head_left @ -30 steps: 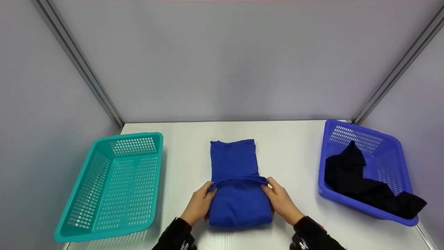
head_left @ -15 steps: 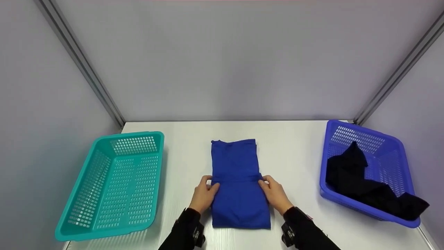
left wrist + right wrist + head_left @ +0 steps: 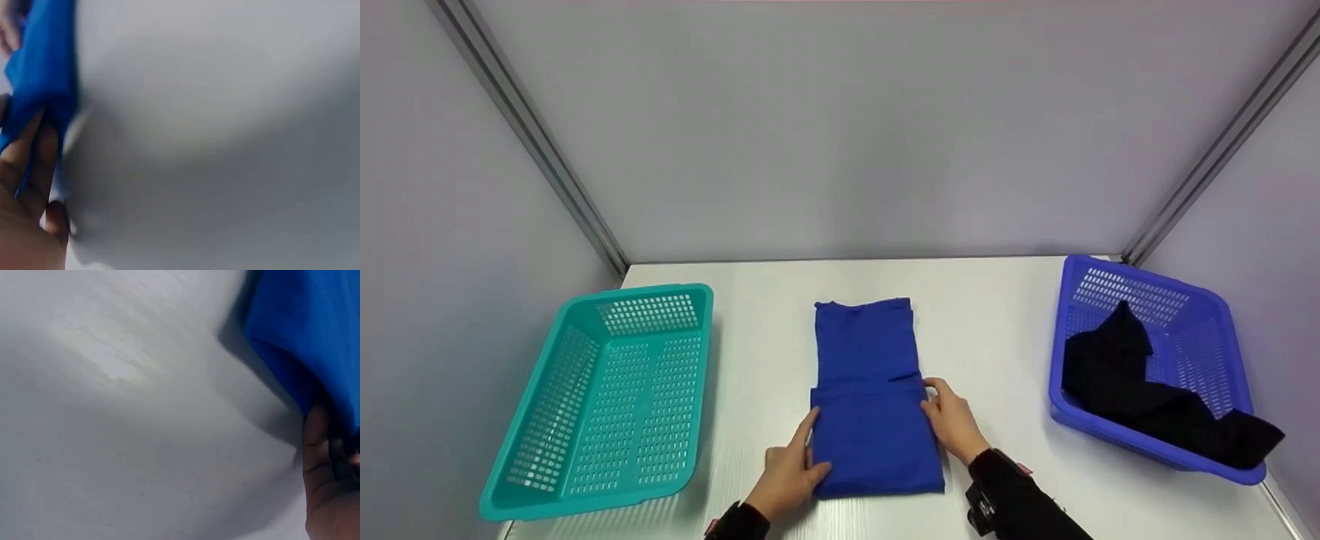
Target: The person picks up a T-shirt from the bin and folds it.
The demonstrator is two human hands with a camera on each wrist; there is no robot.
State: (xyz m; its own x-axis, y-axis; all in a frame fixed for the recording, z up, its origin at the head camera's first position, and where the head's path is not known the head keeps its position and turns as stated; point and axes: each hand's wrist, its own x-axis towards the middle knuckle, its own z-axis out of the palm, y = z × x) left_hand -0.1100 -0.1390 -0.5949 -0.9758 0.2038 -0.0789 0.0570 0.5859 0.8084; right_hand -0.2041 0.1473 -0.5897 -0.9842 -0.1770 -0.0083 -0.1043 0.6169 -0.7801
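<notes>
A folded blue garment [image 3: 877, 439] lies on the white table, its near half doubled over and thicker than the far half. At its near left side, my left hand [image 3: 789, 474] has the thumb on top and the index finger stretched along the edge. The left wrist view shows fingers [image 3: 46, 152] tucked in among the blue fabric. My right hand [image 3: 954, 421] pinches the right edge by the fold line, thumb above. In the right wrist view, a finger [image 3: 316, 433] reaches beneath the lifted fabric edge [image 3: 292, 374].
A teal plastic basket [image 3: 701, 390] stands on the left side of the table. On the right, a blue-violet basket [image 3: 1222, 322] contains black cloth [image 3: 1147, 401] that hangs over its near right rim. Grey panels [image 3: 877, 135] enclose the back and sides.
The garment's folded-over near part has been laid flat, its top edge lowered onto the far part. My left hand has slid nearer along the left edge; my right hand stays at the right edge.
</notes>
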